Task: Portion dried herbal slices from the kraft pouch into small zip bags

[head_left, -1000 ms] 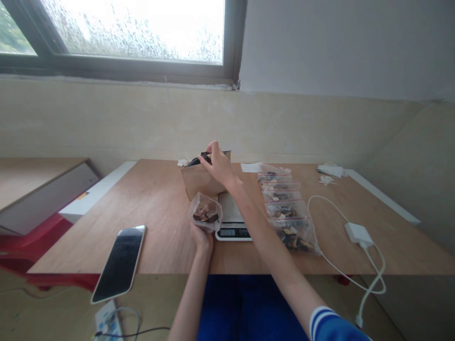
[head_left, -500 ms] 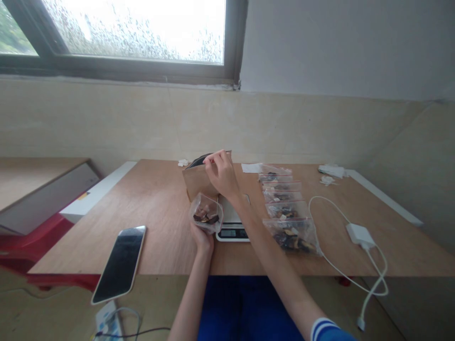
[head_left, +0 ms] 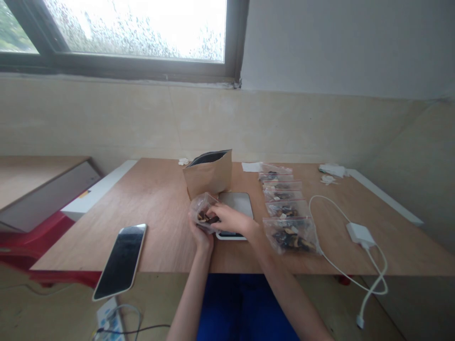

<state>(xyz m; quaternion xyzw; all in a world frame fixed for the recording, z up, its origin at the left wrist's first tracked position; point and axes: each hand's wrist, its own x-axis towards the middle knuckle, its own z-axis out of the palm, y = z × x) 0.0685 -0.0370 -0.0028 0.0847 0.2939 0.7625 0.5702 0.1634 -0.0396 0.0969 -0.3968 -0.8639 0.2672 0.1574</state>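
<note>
In the head view my left hand (head_left: 202, 237) cups a clear plastic bag (head_left: 199, 204) from below, its mouth open toward me. Dark brown and pale dried pieces (head_left: 203, 217) lie inside. My right hand (head_left: 224, 218) reaches into the bag's mouth, thumb and fingers curled around some of these pieces; the fingertips are partly hidden. Beneath the right hand is a white kitchen scale (head_left: 241, 201), its display mostly covered. Just behind the bag stands a brown paper pouch (head_left: 209, 176), upright with its dark-lined top open.
Several filled zip bags (head_left: 289, 237) lie in a column right of the scale. Farther right is a white power adapter (head_left: 360, 235) with a looped cable. A phone (head_left: 121, 260) overhangs the table's front left edge. Small white packets (head_left: 332, 170) lie at the back right.
My right hand has come down from the paper pouch's open top into the clear bag. My left hand keeps the bag in nearly the same place.
</note>
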